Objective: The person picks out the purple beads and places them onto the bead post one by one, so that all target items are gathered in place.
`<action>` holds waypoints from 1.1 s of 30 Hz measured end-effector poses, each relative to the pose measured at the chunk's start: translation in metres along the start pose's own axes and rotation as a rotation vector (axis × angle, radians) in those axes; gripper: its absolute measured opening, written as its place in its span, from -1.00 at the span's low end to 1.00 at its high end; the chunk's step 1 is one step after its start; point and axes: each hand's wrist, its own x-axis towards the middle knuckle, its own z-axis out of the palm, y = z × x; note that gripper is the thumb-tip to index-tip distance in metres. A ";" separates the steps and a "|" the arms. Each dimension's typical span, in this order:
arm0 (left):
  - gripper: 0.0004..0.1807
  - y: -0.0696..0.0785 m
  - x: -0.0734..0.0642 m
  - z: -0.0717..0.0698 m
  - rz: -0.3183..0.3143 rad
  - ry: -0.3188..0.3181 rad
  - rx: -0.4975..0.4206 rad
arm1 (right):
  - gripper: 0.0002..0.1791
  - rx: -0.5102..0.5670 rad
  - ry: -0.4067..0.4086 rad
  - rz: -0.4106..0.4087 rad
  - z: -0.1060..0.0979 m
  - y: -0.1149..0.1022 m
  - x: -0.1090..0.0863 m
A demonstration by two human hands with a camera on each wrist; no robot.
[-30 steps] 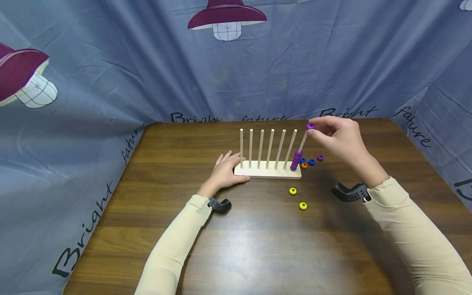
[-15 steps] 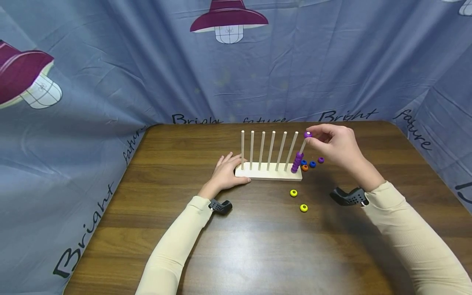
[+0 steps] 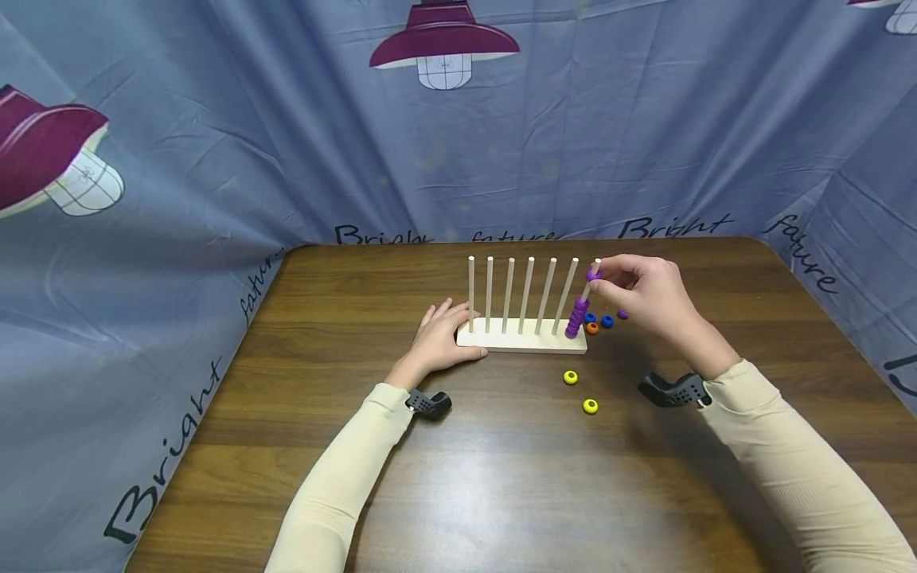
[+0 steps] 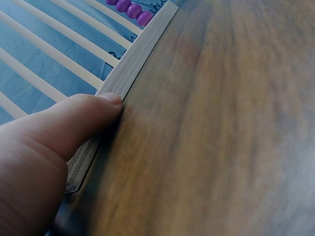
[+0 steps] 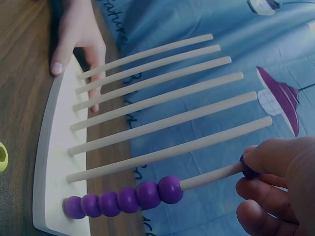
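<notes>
A pale wooden peg rack (image 3: pixel 523 343) stands on the table with a row of upright pegs. Several purple beads (image 5: pixel 127 199) are stacked at the foot of its rightmost peg. My left hand (image 3: pixel 438 338) grips the rack's left end, the thumb (image 4: pixel 106 105) on the front edge and the fingers behind. Near the top of the rightmost peg, my right hand (image 3: pixel 648 294) pinches another purple bead (image 3: pixel 593 275) between thumb and fingers. The peg passes through this bead, whose far side is hidden by the fingers in the right wrist view. Every other peg is bare.
Two yellow beads (image 3: pixel 570 377) lie in front of the rack. Blue beads (image 3: pixel 607 321), an orange bead (image 3: pixel 591 328) and a loose purple bead (image 3: pixel 622 314) lie beside its right end. A blue printed curtain (image 3: pixel 301 143) hangs behind the wooden table (image 3: pixel 344 278).
My right hand has lowered the pinched purple bead from above the rightmost peg's tip to a little below it, so the tip now shows above the bead. The left hand has stayed on the rack.
</notes>
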 end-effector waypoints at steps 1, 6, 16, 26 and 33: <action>-0.22 0.000 0.000 0.000 -0.001 -0.001 -0.001 | -0.81 0.003 -0.001 0.005 0.000 0.000 0.000; -0.22 0.000 0.001 -0.001 0.001 0.001 -0.004 | -0.84 0.017 0.013 0.050 -0.001 0.001 0.000; -0.21 -0.001 0.001 -0.003 0.006 0.008 -0.007 | -0.85 0.027 0.017 0.058 -0.003 0.002 0.000; -0.22 0.000 -0.001 -0.003 0.000 0.006 -0.014 | -0.85 0.022 0.026 0.057 -0.005 0.003 0.000; -0.22 0.001 -0.001 -0.002 0.002 -0.005 -0.004 | -0.84 0.011 0.029 0.083 -0.006 0.009 -0.002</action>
